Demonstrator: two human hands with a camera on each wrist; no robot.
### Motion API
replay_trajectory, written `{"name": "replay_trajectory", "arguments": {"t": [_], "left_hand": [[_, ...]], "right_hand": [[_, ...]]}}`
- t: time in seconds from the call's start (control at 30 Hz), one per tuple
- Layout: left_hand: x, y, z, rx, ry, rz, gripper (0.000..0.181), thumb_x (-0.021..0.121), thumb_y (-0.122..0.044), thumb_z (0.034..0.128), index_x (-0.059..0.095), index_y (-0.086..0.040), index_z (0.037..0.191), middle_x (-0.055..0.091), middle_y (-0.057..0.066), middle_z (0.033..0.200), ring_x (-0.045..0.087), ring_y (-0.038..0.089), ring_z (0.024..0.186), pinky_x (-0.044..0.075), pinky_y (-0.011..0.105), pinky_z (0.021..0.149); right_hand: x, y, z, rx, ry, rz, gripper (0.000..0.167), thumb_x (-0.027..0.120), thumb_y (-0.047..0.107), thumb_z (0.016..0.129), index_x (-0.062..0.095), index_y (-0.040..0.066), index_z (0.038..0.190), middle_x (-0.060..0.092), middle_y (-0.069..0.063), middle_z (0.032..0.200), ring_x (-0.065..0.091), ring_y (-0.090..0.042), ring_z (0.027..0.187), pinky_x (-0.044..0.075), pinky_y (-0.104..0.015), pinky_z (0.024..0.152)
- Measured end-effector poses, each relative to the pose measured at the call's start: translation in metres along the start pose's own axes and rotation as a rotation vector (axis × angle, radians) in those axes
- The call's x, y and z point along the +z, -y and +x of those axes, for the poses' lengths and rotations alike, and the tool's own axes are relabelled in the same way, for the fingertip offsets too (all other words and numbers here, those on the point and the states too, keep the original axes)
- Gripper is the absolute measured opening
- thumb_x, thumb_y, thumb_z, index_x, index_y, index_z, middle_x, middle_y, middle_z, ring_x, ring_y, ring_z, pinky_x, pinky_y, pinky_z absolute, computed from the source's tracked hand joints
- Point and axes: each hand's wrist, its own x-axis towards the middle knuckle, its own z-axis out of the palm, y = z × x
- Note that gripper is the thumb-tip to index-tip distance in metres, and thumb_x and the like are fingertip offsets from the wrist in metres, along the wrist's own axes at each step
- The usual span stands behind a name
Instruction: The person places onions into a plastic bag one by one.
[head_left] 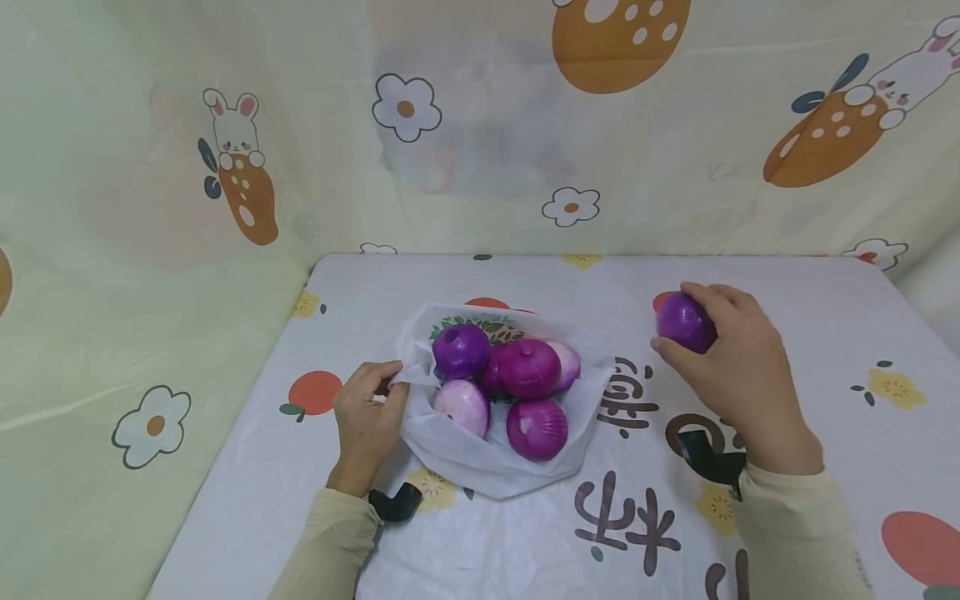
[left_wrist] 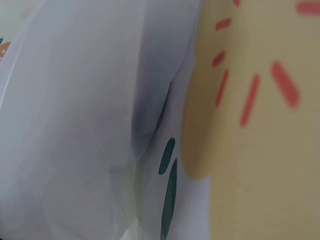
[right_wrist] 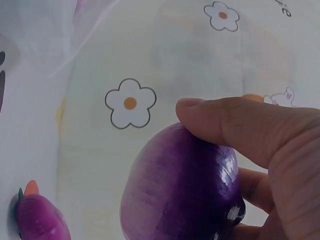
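Observation:
A white plastic bag [head_left: 495, 479] lies spread open on the table, with several purple onions inside, among them a dark one [head_left: 461, 351], a pale one [head_left: 462, 407] and a ribbed one [head_left: 537, 429]. My left hand [head_left: 367, 417] pinches the bag's left rim between thumb and fingers. Off to the right of the bag, my right hand [head_left: 738, 367] grips a purple onion [head_left: 686, 322], apart from the others. Its thumb presses on that onion [right_wrist: 175, 190] in the right wrist view. White bag plastic [left_wrist: 70, 110] fills much of the left wrist view.
A printed white cloth covers the table [head_left: 810, 292], and a patterned curtain [head_left: 480, 167] hangs behind and to the left. Another rounded purple thing [right_wrist: 42, 217], partly cut off, shows at the lower left of the right wrist view. Black straps [head_left: 397, 502] sit at both wrists.

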Motion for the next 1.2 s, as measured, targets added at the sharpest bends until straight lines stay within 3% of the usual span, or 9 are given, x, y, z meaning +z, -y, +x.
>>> {"name": "replay_trajectory", "arguments": {"t": [0.3,0.87,1.2], "left_hand": [[0.000,0.000,-0.001,-0.009,0.007,0.004,0.022,0.067,0.010,0.0821,0.080,0.001,0.098,0.074,0.011,0.084,0.064,0.020,0.064,0.054,0.017,0.065],[0.000,0.000,-0.001,-0.018,0.012,0.012,0.023,0.066,0.010,0.0820,0.080,0.001,0.098,0.074,0.011,0.085,0.064,0.020,0.065,0.053,0.016,0.066],[0.000,0.001,0.000,-0.004,0.013,0.001,0.022,0.066,0.010,0.0824,0.080,0.001,0.098,0.074,0.011,0.084,0.064,0.020,0.064,0.053,0.016,0.065]], "right_hand": [[0.006,0.012,-0.001,-0.040,-0.001,-0.004,0.076,0.088,0.016,0.081,0.054,0.001,0.148,0.047,-0.035,0.147,0.049,-0.061,0.123,0.046,-0.078,0.088],[0.019,0.045,-0.008,-0.202,-0.020,0.025,0.071,0.090,0.014,0.076,0.062,0.003,0.140,0.052,-0.032,0.143,0.054,-0.056,0.123,0.052,-0.075,0.084],[0.030,0.068,-0.014,-0.265,0.011,0.061,0.068,0.089,0.013,0.077,0.063,0.004,0.140,0.054,-0.030,0.144,0.055,-0.051,0.124,0.056,-0.067,0.085]]}}
